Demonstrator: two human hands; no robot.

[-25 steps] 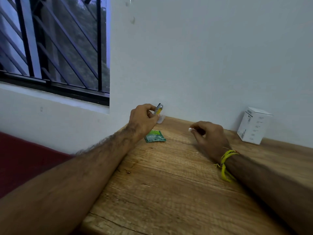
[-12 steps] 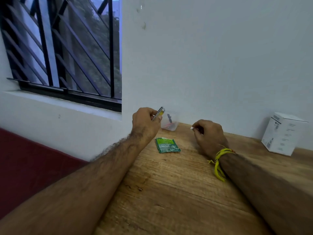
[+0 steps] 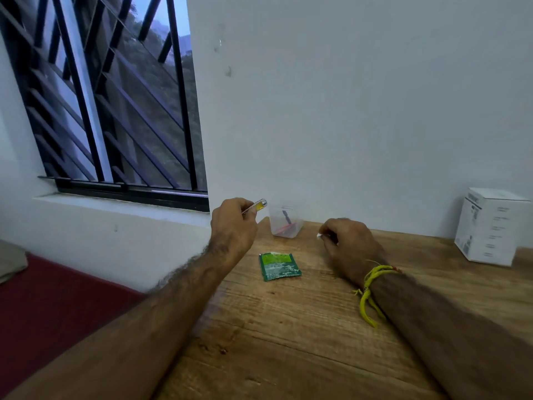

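No text, brand, number or sign could be read. Printing was found on three items but could not be resolved.

1. White box [image 3: 493, 226], right edge of the frame: a dark block was seen at the upper left of one face and a column of short grey lines on the adjoining face. All were blurred.
2. Green sachet [image 3: 279, 266], centre of the frame: pale print was noted but was illegible.
3. Slim metal tool [image 3: 255, 207], just above centre: a yellow patch was seen, too small to be deciphered.
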